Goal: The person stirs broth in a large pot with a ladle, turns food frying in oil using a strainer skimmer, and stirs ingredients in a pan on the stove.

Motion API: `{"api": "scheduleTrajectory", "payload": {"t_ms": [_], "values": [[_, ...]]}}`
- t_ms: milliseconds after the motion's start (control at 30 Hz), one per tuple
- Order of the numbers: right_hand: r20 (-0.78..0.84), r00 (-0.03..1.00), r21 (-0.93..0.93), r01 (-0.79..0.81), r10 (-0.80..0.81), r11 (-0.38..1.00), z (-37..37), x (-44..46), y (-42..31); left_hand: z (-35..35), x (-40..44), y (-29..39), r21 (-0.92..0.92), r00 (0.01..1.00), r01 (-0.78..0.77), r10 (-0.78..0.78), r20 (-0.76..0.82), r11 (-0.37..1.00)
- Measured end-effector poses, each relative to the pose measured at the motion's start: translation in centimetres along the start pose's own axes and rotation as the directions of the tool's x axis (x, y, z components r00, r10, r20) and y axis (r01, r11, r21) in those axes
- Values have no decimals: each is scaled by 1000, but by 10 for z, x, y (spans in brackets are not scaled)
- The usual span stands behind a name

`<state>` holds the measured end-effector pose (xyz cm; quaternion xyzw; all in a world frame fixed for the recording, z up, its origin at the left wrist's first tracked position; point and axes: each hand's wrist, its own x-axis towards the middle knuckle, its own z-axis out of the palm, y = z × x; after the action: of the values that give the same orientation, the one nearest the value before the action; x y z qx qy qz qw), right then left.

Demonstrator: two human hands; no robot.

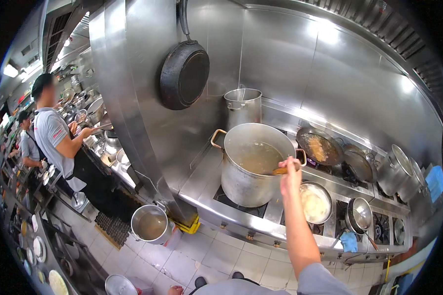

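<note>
My right hand [291,168] is closed around a wooden-handled utensil [279,171] at the right rim of a large stockpot [248,186]. The utensil's lower end reaches into the pot and is hard to make out. Cloudy, pale brown liquid [258,156] fills part of the pot, which stands on the stove. Just below my right forearm is a pan of pale, creamy food [314,204]. Only a small part of my left hand [175,290] shows at the bottom edge, low by my body, and its fingers cannot be made out.
A wok with brown food [320,147] sits behind on the stove, with more pans and pots [395,169] to the right. A black frying pan [184,76] hangs on the steel wall. On the left, a bucket-like pot [150,224] stands low, and a co-worker [56,137] stands beyond.
</note>
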<state>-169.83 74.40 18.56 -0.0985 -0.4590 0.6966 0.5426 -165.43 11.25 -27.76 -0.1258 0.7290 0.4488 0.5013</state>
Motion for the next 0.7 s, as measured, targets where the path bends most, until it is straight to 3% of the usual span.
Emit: {"api": "scheduleTrajectory", "payload": {"t_ms": [67,233,500,600,700], "values": [[5,998,21,62,-62,998,19,-20,9,-1,-3,22,27,997,9,-7,-72,1000],[-34,992,8,122,-121,993,27,-42,13,-8,-7,47,38,996,-47,50,-70,998],[38,980,-28,198,-197,980,27,-57,13,-26,-6,-4,118,998,-41,35,54,992],[36,978,-29,209,-208,978,27,-56,15,-15,-31,-23,57,986,-148,152,-75,987],[-30,971,-29,238,-239,971,30,-55,17,-25,-31,-25,59,995,-95,96,-6,994]]}}
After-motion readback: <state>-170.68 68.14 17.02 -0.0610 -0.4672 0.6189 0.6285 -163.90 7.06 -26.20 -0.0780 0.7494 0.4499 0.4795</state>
